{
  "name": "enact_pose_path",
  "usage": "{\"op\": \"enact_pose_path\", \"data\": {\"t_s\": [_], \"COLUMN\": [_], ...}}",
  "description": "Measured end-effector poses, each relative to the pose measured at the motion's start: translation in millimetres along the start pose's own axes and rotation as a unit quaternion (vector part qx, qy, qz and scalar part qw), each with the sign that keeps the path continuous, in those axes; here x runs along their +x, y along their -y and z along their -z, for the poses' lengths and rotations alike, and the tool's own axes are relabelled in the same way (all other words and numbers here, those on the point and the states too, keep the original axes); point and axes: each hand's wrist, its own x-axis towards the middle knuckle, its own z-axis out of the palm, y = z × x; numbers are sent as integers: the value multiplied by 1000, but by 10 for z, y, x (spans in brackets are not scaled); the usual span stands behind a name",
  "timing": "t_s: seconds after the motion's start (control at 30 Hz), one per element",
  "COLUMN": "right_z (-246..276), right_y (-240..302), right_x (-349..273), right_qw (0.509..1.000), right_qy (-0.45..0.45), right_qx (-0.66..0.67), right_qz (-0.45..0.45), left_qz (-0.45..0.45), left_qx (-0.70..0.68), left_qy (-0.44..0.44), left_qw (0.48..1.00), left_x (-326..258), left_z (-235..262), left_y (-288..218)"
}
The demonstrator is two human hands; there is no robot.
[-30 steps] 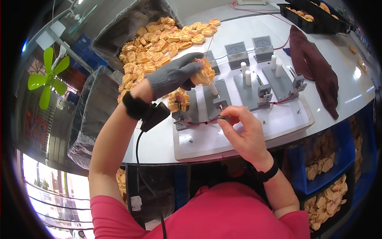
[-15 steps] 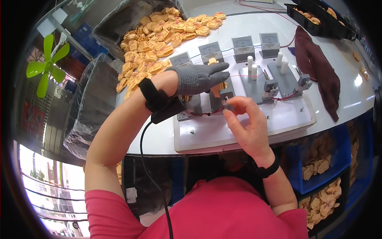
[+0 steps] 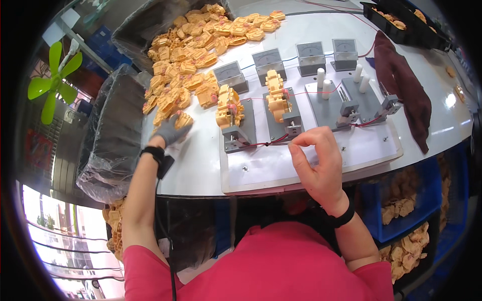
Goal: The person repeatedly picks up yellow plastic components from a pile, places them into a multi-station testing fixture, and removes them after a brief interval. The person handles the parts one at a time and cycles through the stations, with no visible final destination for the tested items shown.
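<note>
My left hand (image 3: 174,131), in a grey glove, is down at the near edge of a pile of yellow plastic housings (image 3: 188,65). One yellow housing (image 3: 185,120) lies against its blurred fingers; whether they grip it I cannot make out. My bare right hand (image 3: 321,163) hovers above the white board (image 3: 271,173), thumb and forefinger closed together, with nothing visible between them. Just beyond its fingertips is a grey clamp block (image 3: 292,123) with red wires. Two yellow housings, one on the left fixture (image 3: 229,108) and one on the second fixture (image 3: 277,98), sit upright.
Several dial meters (image 3: 269,63) line the back of the board. Two further grey fixtures (image 3: 321,108) carry white pegs. A dark red cloth (image 3: 401,85) lies to the right, a black tray (image 3: 401,22) behind it. Plastic-lined bins (image 3: 108,135) stand left; a blue bin (image 3: 396,190) is below the table.
My left hand has swung left from the second fixture to the pile, uncovering both mounted housings. My right hand has drawn slightly back from the clamp block.
</note>
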Motion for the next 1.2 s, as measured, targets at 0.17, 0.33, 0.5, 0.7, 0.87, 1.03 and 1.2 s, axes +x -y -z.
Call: {"op": "enact_pose_path", "data": {"t_s": [0.17,0.33,0.5,0.7,0.87,1.03,1.2], "right_z": [33,36,16,173,493,571,546], "right_y": [-27,-14,-3,-56,5,-189,-312], "right_x": [-4,3,15,-89,15,86,39], "right_qw": [999,999,1000,988,978,974,978], "right_qy": [26,27,17,-26,-142,-143,-130], "right_qx": [-20,-33,-21,119,69,63,36], "right_qz": [-7,-1,-10,-95,-135,-166,-156], "left_qz": [-39,-136,-98,-170,-256,-299,-443], "left_qx": [-143,-123,-537,-810,-830,-801,-666], "left_qy": [-157,-141,95,202,248,358,22], "left_qw": [976,973,832,524,429,376,599], "left_x": [-204,-509,-530,-979,-1095,-1075,-1112], "left_z": [-614,-379,-26,490,729,1080,1048], "left_y": [-347,-562,-253,-272,-564,-1050,-1530]}}
